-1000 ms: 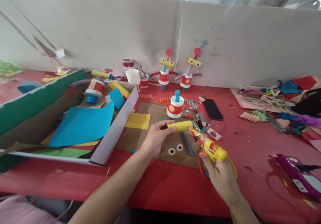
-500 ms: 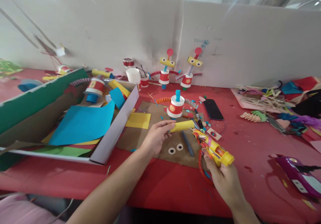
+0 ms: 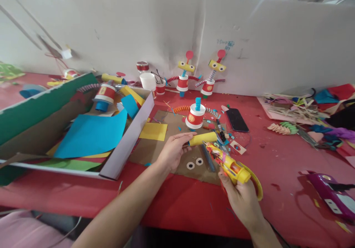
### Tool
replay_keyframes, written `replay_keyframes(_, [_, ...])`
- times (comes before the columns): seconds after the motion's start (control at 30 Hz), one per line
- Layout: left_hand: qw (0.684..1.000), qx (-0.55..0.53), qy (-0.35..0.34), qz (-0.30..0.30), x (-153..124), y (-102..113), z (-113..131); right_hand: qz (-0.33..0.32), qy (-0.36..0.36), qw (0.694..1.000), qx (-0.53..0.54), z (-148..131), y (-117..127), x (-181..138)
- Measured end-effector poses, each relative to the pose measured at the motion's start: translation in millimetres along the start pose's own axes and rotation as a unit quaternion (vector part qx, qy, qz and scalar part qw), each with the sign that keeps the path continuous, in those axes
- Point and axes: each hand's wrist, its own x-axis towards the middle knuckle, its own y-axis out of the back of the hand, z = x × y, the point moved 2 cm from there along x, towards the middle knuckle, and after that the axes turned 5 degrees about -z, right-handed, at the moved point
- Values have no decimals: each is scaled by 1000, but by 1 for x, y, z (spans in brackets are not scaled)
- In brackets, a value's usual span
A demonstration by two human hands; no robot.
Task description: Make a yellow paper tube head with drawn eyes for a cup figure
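My left hand (image 3: 175,150) pinches one end of a yellow paper tube (image 3: 204,138), held above the cardboard mat. Closed around the handle of a yellow hot glue gun (image 3: 227,164) is my right hand (image 3: 240,194). The gun's nozzle points up and left, close to the tube's lower side; whether they touch I cannot tell. Two paper eyes (image 3: 195,163) and a dark blue pen (image 3: 208,159) lie below the tube. Just beyond it stands a red and white paper cup figure (image 3: 195,115) with folded paper arms and a blue folded neck.
A cardboard box (image 3: 124,140) with coloured paper stands at the left. A yellow paper square (image 3: 153,131) lies on the mat (image 3: 158,155). Two finished-looking cup figures (image 3: 183,81) stand at the back. A phone (image 3: 237,119) and a purple power strip (image 3: 332,194) lie to the right.
The glue gun has moved left, bringing its nozzle nearer the tube's middle. The tube has shifted slightly, and a blue edge now shows at its left end.
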Motion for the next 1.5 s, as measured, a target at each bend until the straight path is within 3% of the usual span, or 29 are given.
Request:
replay_keyframes(0.3, [1000, 2, -4, -7, -1, -1, 0, -32, 21, 999, 18, -6, -8, 0])
replay_keyframes(1.5, [999, 33, -1, 2, -1, -1, 2, -40, 15, 999, -27, -4, -3, 0])
